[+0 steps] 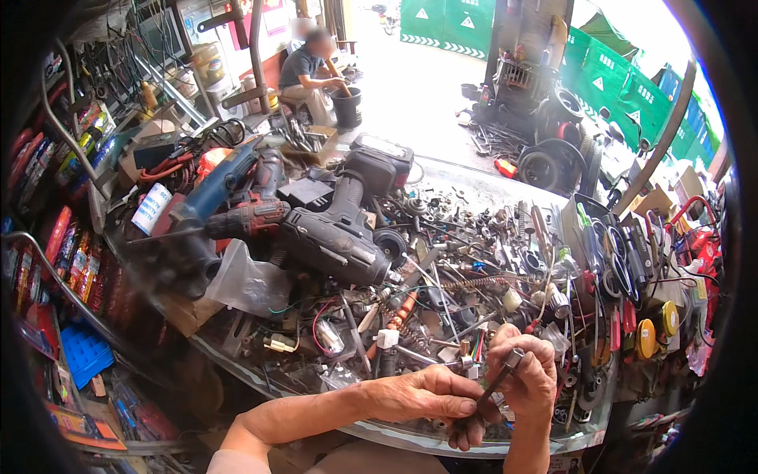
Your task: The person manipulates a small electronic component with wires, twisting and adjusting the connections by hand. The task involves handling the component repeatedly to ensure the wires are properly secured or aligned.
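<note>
A slim, dark metal bar with a squarish greyish end [495, 385] slants up rightward between the hands: the left hand [426, 393] pinches its lower part; the right hand [534, 381], curled and partly hiding it, seemingly grips the upper end.

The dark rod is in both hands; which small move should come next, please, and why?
Perhaps shift the right hand slightly to show the upper end of the dark rod: that hand's fingers partly cover it, while the left hand holds lower down.
</note>
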The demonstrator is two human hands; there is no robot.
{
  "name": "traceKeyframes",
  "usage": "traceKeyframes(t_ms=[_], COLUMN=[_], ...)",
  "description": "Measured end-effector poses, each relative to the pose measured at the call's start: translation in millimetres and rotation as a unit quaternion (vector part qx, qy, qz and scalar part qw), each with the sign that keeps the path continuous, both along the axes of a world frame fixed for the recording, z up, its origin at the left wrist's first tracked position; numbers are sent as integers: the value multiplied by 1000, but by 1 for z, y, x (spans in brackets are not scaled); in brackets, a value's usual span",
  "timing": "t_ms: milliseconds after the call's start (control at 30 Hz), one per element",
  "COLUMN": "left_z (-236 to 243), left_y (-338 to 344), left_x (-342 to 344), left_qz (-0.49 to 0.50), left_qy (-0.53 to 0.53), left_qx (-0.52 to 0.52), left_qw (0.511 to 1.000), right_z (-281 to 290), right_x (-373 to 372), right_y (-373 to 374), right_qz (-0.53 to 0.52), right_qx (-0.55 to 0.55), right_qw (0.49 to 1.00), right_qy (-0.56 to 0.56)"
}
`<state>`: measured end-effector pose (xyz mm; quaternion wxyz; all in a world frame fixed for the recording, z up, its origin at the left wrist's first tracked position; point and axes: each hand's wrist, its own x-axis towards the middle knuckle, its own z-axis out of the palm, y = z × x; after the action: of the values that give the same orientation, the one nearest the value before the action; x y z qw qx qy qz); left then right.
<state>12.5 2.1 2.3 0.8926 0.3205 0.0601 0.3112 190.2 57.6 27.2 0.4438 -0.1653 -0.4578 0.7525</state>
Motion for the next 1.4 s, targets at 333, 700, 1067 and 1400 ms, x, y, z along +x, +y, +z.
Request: traceKeyframes(t_ms=[333,700,1067,1400], left_z=[-5,6,-9,41], left_y=[-1,-3,-1,45], left_x=[2,6,14,26], left_qz=[89,336,489,122], left_qy=[69,295,413,181], left_qx=[39,157,405,101], left_qw=[993,881,653,971], right_z=[-2,-5,4,3], right_x=[0,-8,-9,17], right_y=[2,0,-1,13], right_qz=[-53,-248,-211,-201], right_qx=[20,137,110,-25], right_qw=[998,933,953,979], right_qy=[-25,-224,-188,-5])
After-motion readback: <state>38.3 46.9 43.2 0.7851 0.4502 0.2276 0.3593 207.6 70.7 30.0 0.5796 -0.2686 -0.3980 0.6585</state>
